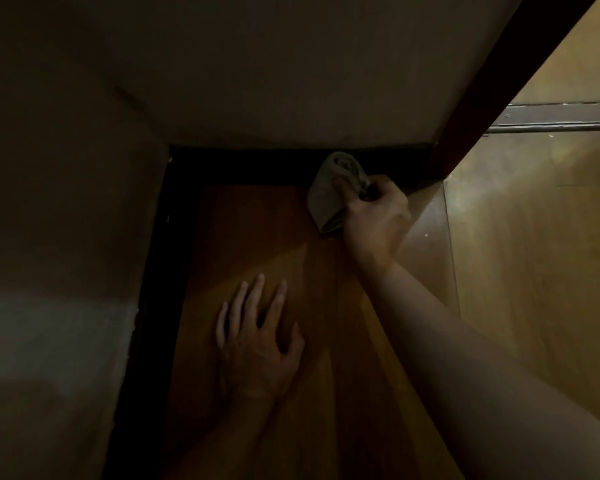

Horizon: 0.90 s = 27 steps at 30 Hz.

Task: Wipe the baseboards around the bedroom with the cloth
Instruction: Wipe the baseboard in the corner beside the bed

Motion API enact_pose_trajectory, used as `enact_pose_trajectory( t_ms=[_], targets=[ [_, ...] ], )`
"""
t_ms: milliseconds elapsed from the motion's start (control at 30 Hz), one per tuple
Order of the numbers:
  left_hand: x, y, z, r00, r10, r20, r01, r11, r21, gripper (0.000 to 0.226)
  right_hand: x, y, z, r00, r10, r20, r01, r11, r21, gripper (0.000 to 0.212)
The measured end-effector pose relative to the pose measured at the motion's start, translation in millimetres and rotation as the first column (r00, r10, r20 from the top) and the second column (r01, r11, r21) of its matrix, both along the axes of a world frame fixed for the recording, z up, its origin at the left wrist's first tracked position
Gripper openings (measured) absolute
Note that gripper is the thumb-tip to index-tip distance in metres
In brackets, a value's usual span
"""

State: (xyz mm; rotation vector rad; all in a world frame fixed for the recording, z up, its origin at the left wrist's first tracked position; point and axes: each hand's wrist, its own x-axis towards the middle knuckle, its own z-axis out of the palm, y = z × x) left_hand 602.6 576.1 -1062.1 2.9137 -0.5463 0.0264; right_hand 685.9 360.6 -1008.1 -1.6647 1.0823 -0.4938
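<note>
1. Head view, nearest: left hand [257, 344], flat on the wooden floor [257, 230], fingers straight and spread, holding nothing.
2. Wooden floor: orange-brown boards, dimly lit.
3. Right hand [374, 216]: arm reaching forward, fingers and thumb curled tight round a bunched grey-green cloth [329, 192].
4. Cloth: I log its top end against the far baseboard [257, 161], near that strip's right end. Its lower end hangs towards the floor.
5. Far baseboard: dark strip under the pale wall [291, 64], meeting the left baseboard [153, 271] at the corner.
6. Dark door post [492, 81]: slants up on the right, just beside the cloth.
</note>
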Motion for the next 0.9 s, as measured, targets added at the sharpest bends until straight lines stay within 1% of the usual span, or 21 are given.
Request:
enact_pose_trajectory(
  t_ms=[67,133,300,433,600,700,767,833,900],
  targets=[
    [0,1,-1,1.0,-0.007,0.01,0.007,1.0,0.006,0.066,9,12,1,1.0,0.025,-0.012,-0.024,0.998,0.052,0.032],
    [0,2,-1,1.0,-0.011,0.015,0.01,1.0,0.011,0.066,16,23,0,0.999,0.04,0.007,-0.04,0.997,0.071,0.031],
    [0,2,-2,0.999,-0.019,0.029,0.019,1.0,0.012,0.068,16,24,-8,0.999,0.04,0.004,-0.04,0.998,0.053,0.031],
    [0,2,-2,0.999,-0.024,0.027,0.023,1.0,0.012,0.067,16,26,-10,1.0,0.001,0.009,-0.002,1.0,0.028,0.023],
    [1,4,-3,0.999,-0.039,0.02,0.039,0.999,-0.006,0.06,26,37,-8,0.998,0.061,0.018,-0.061,0.998,-0.007,0.029],
    [1,2,-1,0.999,-0.032,0.002,0.032,0.999,-0.013,0.065,19,25,-1,0.996,0.088,0.001,-0.088,0.996,-0.002,0.031],
    [1,2,0,1.0,-0.026,-0.009,0.026,1.0,-0.012,0.068,10,13,1,0.997,0.079,0.023,-0.079,0.997,-0.003,0.031],
    [0,2,1,1.0,-0.02,-0.013,0.02,1.0,-0.004,0.067,-1,0,2,0.997,0.061,0.056,-0.058,0.997,-0.05,0.03],
    [0,-5,2,1.0,-0.021,-0.012,0.02,0.999,-0.039,0.062,-6,-8,1,0.995,0.073,0.065,-0.065,0.991,-0.119,0.031]
  ],
)
